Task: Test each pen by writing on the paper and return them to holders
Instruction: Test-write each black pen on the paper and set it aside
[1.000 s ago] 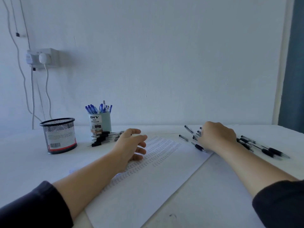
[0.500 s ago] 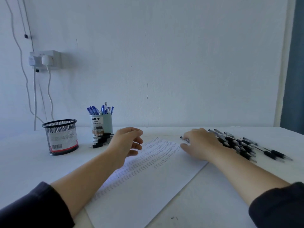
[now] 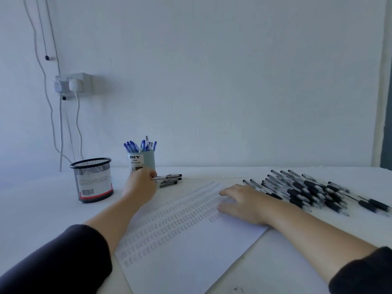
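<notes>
A white paper (image 3: 191, 247) with rows of small pen marks lies in front of me. My right hand (image 3: 241, 202) rests flat on its right part, fingers spread, holding nothing. Just to the right of that hand, a big pile of black pens (image 3: 307, 192) covers the table. My left hand (image 3: 140, 187) reaches to a small group of black pens (image 3: 169, 180) lying in front of the teal holder (image 3: 146, 161), which is full of blue pens. Its fingertips meet the pens' near ends, but its back hides the grip. A black mesh holder (image 3: 93, 179) stands to the left.
The white table (image 3: 42, 209) runs back to a white wall. A wall socket (image 3: 73, 84) with a plug and hanging cables sits at the left. Two black pens (image 3: 373, 205) lie apart at the far right.
My left hand has moved forward off the paper to the pens by the teal holder. My right hand has slid left from the pen pile onto the paper.
</notes>
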